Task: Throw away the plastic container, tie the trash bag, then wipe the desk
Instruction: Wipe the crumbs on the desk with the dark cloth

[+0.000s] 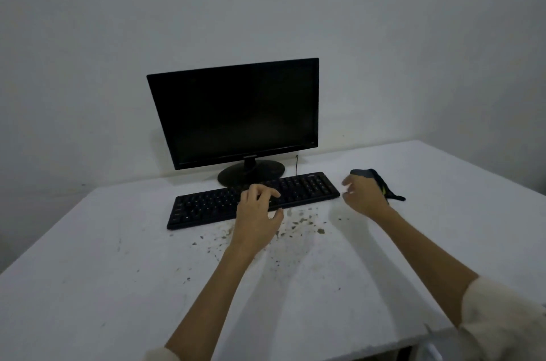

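The white desk (118,286) carries a scatter of dark crumbs and stains (298,223) just in front of a black keyboard (206,207). My left hand (258,213) hovers over the keyboard's middle, fingers curled down onto the keys and thumb near its front edge, holding nothing. My right hand (365,198) is just off the keyboard's right end, fingers spread and empty. A dark cloth with a yellow-green mark (384,188) lies on the desk right behind that hand, partly hidden by it. No plastic container or trash bag is in view.
A black monitor (239,112), switched off, stands on its round base (251,173) behind the keyboard, against the pale wall. A thin cable (296,164) rises beside the base. The desk's front edge (413,341) runs at the lower right.
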